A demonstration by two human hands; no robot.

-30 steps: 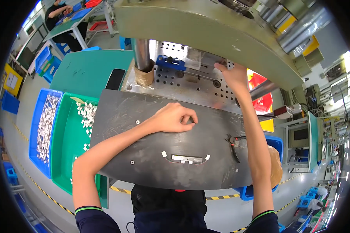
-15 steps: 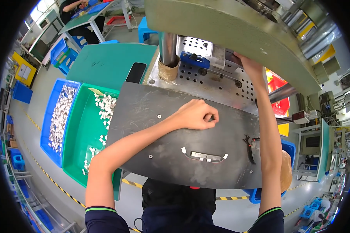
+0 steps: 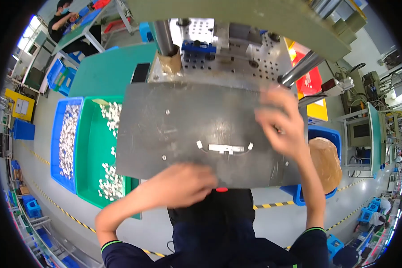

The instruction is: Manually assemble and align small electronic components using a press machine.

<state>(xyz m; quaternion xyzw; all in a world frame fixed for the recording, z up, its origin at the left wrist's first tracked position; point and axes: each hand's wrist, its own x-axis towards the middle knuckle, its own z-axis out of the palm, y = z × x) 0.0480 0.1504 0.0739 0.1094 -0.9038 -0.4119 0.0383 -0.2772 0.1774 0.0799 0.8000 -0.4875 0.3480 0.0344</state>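
Note:
A small pale metal bar lies on the dark work plate, with thin wires along it and a white connector at its left end. Another white connector sits by its right end. Over the plate's near edge is my left hand, its curled fingertips smeared by motion and whatever they may hold hidden. To the right of the bar, above the plate, hovers my right hand, blurred, its fingers bent but apart and no held thing visible.
A press with a perforated metal bed stands behind the plate. At left are a green bin and a blue bin of small white parts. A phone rests on the green table. A blue bin stands at right.
My right hand has come back from the press bed to above the plate's right side. My left hand has moved from the plate's middle to its near edge. The view has shifted.

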